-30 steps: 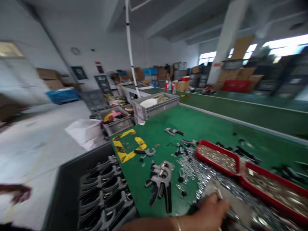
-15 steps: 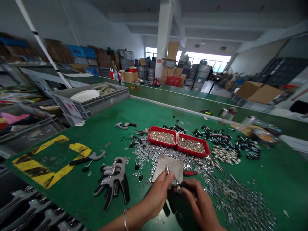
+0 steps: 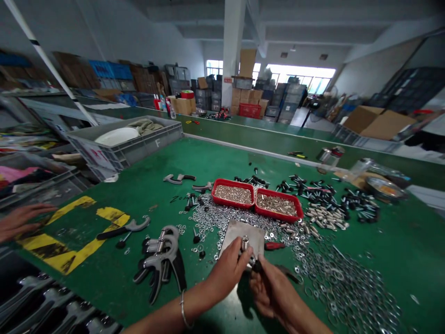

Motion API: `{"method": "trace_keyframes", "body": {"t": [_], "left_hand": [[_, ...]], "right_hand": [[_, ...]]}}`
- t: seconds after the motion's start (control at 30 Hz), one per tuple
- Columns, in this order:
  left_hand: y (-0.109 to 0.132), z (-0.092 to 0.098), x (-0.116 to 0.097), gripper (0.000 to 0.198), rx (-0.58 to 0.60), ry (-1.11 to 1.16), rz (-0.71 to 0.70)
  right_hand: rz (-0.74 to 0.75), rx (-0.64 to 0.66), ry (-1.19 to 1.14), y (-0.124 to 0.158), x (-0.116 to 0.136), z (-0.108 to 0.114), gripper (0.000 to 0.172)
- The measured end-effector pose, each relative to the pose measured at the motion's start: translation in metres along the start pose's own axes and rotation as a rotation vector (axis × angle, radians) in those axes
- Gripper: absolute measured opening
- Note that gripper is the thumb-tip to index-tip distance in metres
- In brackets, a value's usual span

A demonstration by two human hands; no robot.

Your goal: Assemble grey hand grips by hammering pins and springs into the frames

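In front of the metal plate (image 3: 232, 236), my left hand (image 3: 225, 269) is closed on a metal spring clamp, its coil spring (image 3: 245, 243) standing up past the thumb. Most of the clamp is hidden by my fingers. My right hand (image 3: 274, 285) pinches a black knob (image 3: 257, 266) at the clamp's near side. Left of my hands, several grey spring clamps with black grips (image 3: 163, 260) rest in a cluster. A red-handled tool (image 3: 274, 246) lies just right of the plate.
Two red trays (image 3: 233, 204) (image 3: 279, 217) of small metal parts stand beyond the plate. Loose washers (image 3: 347, 283), black-headed screws (image 3: 361, 208) and metal sleeves (image 3: 327, 217) spread to the right. Another person's hand (image 3: 24, 221) lies by the yellow-black tape (image 3: 69, 260).
Another person's hand has come in at the left edge. The clamp's spring has turned more upright in my left hand, and my right hand has rotated around the knob.
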State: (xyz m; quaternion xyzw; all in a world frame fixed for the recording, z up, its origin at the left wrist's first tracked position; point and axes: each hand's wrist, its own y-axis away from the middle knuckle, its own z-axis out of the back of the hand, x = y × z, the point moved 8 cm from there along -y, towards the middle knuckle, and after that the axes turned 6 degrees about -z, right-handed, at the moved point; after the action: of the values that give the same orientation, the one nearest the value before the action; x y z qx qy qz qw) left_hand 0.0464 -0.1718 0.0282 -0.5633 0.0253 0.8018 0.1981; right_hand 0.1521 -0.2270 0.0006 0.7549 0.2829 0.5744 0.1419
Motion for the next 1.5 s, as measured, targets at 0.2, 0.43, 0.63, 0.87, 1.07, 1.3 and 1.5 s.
{"method": "trace_keyframes", "body": {"t": [0.2, 0.43, 0.63, 0.87, 1.07, 1.3, 1.5], "left_hand": [[-0.001, -0.002, -0.005, 0.026, 0.155, 0.02, -0.126], [-0.005, 0.0, 0.012, 0.031, 0.141, 0.177, 0.017], [0.0, 0.0, 0.001, 0.029, 0.137, 0.094, -0.061], [0.0, -0.001, 0.004, 0.03, 0.123, 0.083, -0.025], [-0.001, -0.011, -0.013, 0.028, 0.251, -0.016, -0.155], [0.0, -0.009, -0.018, 0.019, 0.07, -0.021, -0.292], [0.001, -0.008, -0.007, 0.02, -0.075, -0.025, -0.184]], "right_hand": [[-0.063, 0.035, 0.14, -0.006, -0.014, 0.004, 0.058], [0.382, -0.272, 0.823, 0.006, 0.024, 0.024, 0.057], [0.162, -0.101, 0.555, 0.001, 0.001, 0.013, 0.06], [0.338, -0.271, 0.637, 0.009, 0.016, 0.023, 0.051], [0.101, -0.029, 0.531, 0.003, -0.002, 0.016, 0.063], [0.205, -0.093, 0.554, -0.001, 0.005, 0.021, 0.061], [0.354, -0.252, 0.564, 0.004, 0.018, 0.029, 0.047]]}}
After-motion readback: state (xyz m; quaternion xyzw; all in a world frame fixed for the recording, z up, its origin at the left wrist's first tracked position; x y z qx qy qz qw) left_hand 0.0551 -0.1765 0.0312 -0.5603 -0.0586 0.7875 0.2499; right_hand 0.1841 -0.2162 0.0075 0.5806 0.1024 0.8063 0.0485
